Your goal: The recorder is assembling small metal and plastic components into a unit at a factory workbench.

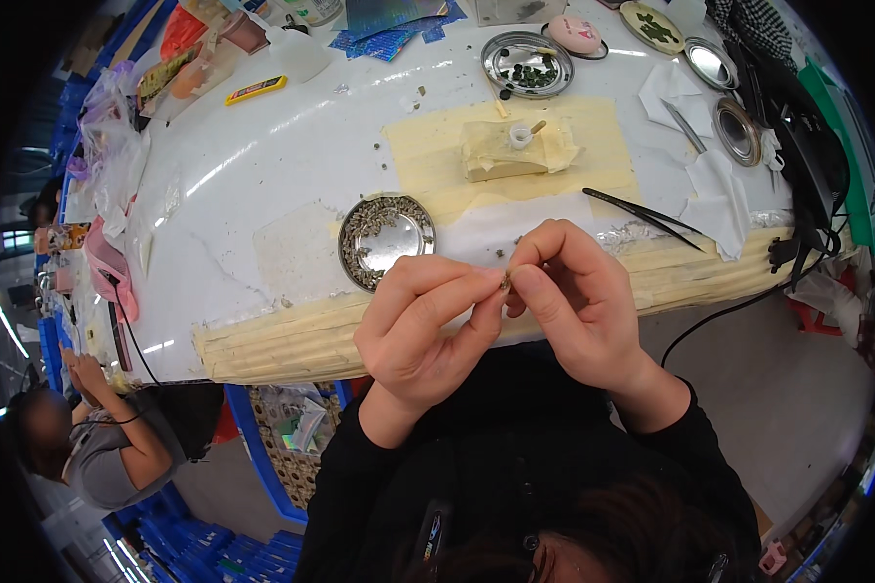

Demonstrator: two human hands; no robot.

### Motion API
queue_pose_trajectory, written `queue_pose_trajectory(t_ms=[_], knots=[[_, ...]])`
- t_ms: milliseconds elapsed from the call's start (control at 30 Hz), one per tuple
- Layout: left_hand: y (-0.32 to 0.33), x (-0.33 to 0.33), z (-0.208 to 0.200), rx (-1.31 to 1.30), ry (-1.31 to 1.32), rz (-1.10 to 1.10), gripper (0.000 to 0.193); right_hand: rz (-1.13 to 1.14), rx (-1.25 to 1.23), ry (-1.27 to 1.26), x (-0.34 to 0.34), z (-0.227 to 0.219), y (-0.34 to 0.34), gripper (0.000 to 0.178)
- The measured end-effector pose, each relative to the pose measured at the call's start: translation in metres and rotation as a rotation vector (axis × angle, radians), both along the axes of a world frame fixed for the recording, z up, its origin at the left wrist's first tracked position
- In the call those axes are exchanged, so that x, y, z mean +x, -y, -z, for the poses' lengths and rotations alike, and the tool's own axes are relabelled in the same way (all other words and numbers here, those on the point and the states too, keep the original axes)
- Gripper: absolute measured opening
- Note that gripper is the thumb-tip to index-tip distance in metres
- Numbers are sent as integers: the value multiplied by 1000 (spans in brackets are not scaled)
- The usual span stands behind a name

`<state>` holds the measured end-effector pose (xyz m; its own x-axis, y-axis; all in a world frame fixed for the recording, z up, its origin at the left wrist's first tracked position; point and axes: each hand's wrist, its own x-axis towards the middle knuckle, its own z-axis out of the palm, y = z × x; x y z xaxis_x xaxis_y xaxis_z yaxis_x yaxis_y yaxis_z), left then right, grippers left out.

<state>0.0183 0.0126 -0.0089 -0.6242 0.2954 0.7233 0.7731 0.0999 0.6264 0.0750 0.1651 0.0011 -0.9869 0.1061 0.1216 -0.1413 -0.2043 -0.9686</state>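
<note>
My left hand [426, 325] and my right hand [581, 309] meet over the near edge of the table, fingertips almost touching. Both are closed in a pinch around a tiny brownish-gold metal-looking piece [506, 283]. Its exact kind is too small to make out, and the fingertips cover part of it. Just beyond my left hand sits a round steel dish [410, 238] with many similar small pieces, mostly along its left side. One or two dark specks [500, 254] lie on white paper beyond my fingertips.
Black tweezers [642, 212] lie right of my hands. Farther back stands a tape-covered block [491, 167] with a small white cup [520, 137]. Behind it is a steel dish [488, 70] holding dark green pieces. A yellow cutter [256, 89] lies far left. Another person [126, 452] sits at left.
</note>
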Motion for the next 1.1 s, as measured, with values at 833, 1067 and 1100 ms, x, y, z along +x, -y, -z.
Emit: queue_pose_trajectory(t_ms=[833,1067,1100], knots=[[3,0,0,72,168,33,25,261,548,-368,-4,-6,-5,17],[5,-2,1,101,186,64,23,179,349,-275,-5,-2,-2,12],[5,-2,2,99,188,63,23,178,350,-276,-5,-3,-2,12]])
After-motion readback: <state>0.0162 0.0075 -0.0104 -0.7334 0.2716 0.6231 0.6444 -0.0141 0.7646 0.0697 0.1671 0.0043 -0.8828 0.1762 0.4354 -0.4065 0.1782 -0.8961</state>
